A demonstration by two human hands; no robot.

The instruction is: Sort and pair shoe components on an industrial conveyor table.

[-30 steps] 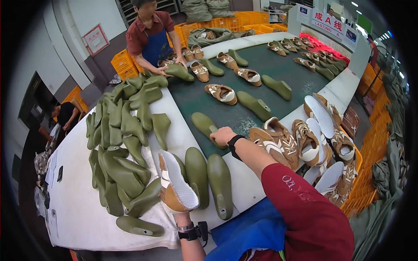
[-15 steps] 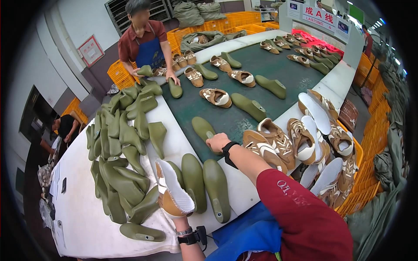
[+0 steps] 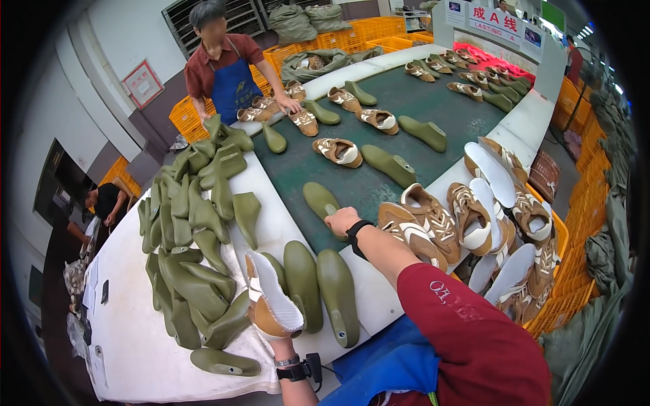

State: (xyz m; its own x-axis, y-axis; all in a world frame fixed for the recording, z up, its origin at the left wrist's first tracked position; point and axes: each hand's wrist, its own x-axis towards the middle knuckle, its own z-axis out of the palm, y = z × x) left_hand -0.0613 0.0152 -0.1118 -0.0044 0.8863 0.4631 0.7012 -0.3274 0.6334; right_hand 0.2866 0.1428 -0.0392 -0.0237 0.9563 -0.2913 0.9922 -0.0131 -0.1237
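At the near left corner of the green belt (image 3: 369, 197), the right hand (image 3: 343, 222) is wrapped around the heel end of a green last (image 3: 318, 198), whose toe points toward the belt's far side. Above the near edge of the white counter (image 3: 128, 362), the left hand (image 3: 282, 347) supports a tan and white shoe upper (image 3: 276, 312) by its near end, white underside turned outward and tilted; most of the fingers are hidden, so their placement cannot be told.

Two lasts, a left last (image 3: 302, 284) and a right last (image 3: 338, 294), lie just beside the upper, heels toward the counter's near edge. A heap of lasts (image 3: 195, 279) covers the counter's middle.

Handling: the last appears rigid, smooth and fairly heavy; its polished sides may slip, so grasp the narrower heel. The upper should be light and flexible, likely to crease at the collar; hold it by the firmer toe or heel, keeping pressure off the opening.
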